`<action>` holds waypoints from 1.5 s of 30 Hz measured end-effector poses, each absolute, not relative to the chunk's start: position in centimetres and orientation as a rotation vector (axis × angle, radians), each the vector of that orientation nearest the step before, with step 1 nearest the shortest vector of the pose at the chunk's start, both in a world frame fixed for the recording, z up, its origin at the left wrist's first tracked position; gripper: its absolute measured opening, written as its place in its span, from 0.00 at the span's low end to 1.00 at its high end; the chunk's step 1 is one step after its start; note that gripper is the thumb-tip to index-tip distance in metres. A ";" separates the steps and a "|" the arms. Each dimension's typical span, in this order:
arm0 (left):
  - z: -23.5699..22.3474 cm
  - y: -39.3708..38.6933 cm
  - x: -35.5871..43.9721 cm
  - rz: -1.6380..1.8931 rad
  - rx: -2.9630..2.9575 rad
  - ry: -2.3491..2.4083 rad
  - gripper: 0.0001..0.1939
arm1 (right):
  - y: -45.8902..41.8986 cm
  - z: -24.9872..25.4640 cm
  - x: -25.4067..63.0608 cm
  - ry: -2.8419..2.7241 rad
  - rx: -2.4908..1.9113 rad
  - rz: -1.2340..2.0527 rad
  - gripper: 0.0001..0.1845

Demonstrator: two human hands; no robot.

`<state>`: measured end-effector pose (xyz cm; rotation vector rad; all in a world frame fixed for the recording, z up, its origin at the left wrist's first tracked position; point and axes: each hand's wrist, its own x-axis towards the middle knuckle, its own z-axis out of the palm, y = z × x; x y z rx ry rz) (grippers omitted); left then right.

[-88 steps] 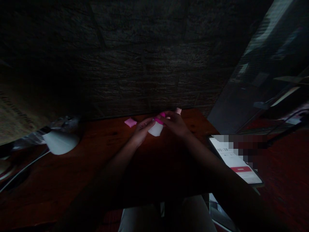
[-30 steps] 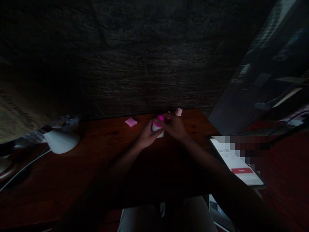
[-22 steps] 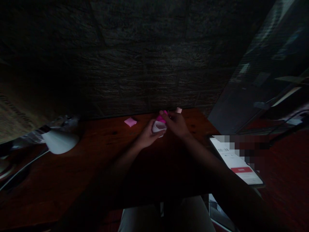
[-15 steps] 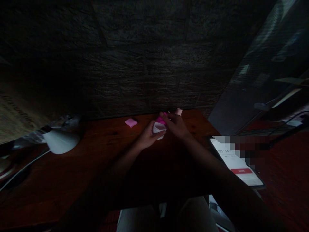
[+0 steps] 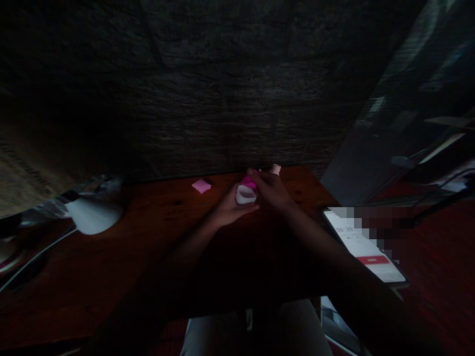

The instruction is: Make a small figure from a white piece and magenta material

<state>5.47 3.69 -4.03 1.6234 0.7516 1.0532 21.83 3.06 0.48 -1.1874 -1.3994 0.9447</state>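
A small white open-topped container [image 5: 246, 196] is in my left hand [image 5: 227, 207], with its opening facing up toward me. The fingers curl around its left side, and the thumb stretches along below it. Just behind the rim shows a bright pink piece [image 5: 249, 182], soft-looking but too dark to identify. My right hand [image 5: 273, 189] pinches this piece at its upper right, its fingers partly hidden. On the tabletop to the left lies a flat light-pink square packet [image 5: 201, 186]. Past my right hand is a pale pink object [image 5: 275, 169], partly covered by that hand.
The wooden table [image 5: 156, 212] meets a dark stone-patterned wall [image 5: 230, 99]. At left are a white cone-shaped object [image 5: 94, 216] with a cable, clear plastic and a brown printed bag [image 5: 29, 173]. A phone [image 5: 371, 252] showing a timer lies at the right edge.
My left thumb has slid down off the container's front, and the opening looks wider and rounder. My right hand stays at the bright pink piece, shifted slightly. The phone's timer has advanced.
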 end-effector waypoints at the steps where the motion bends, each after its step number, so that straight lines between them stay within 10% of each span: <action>1: -4.1 3.8 5.5 1.072 1.615 0.758 0.33 | 2.9 0.6 21.8 -1.403 -1.173 0.964 0.34; 26: -4.6 4.0 5.4 1.243 1.745 0.811 0.36 | 2.9 0.5 21.5 -1.459 -1.146 0.847 0.30; 45: -4.5 3.9 5.5 1.212 1.721 0.907 0.19 | 3.0 -0.4 21.4 -1.574 -1.031 0.775 0.23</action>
